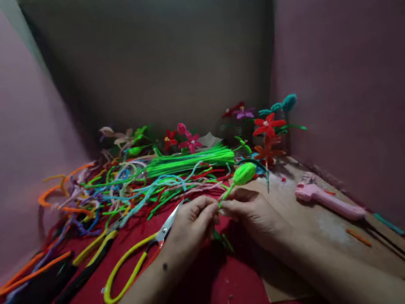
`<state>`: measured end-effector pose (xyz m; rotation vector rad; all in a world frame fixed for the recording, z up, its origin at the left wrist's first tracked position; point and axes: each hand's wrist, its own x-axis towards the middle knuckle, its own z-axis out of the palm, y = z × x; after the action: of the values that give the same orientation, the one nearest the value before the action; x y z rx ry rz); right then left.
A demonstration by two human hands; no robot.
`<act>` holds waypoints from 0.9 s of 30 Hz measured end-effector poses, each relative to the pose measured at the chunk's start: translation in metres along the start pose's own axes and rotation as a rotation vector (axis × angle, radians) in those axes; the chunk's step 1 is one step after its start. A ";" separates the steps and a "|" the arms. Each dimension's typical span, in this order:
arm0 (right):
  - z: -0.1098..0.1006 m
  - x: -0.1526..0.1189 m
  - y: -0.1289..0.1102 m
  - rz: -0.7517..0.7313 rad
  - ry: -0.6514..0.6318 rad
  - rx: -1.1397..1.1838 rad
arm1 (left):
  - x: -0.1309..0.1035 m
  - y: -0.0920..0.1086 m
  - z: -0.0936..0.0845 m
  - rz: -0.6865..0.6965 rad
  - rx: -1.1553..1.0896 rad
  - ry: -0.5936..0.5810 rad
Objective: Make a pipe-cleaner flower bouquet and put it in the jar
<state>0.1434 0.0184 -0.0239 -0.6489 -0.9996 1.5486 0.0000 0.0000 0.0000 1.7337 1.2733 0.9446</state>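
A bright green bud (244,173) of fuzzy pipe cleaner sits on a thin green stem, tilted up to the right. My left hand (198,217) pinches near the stem's lower end, its fingertips almost touching those of the other hand. My right hand (247,210) grips the stem just below the bud between thumb and forefinger. Short green pieces hang or lie below the hands. Beside my left wrist are scissors with yellow handles (124,268), their blades partly behind the hand.
Loose colored pipe cleaners (119,190) are heaped at the left, with a green bundle (192,160) behind. Pliers (91,267) lie front left. A pink glue gun (330,201) rests on a brown board (308,242) at the right. Finished flowers (268,125) stand along the back.
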 end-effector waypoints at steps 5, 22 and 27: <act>0.000 -0.001 0.002 -0.005 0.025 -0.016 | -0.004 -0.002 0.004 0.248 0.143 0.164; -0.005 0.002 -0.003 0.024 -0.115 -0.049 | -0.001 0.006 -0.001 -0.101 -0.285 -0.004; -0.004 0.002 -0.004 -0.009 -0.097 -0.106 | 0.000 -0.001 -0.003 -0.179 -0.519 -0.171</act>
<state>0.1487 0.0211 -0.0224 -0.6464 -1.1629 1.5386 -0.0032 0.0009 0.0004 1.2453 0.9481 0.9015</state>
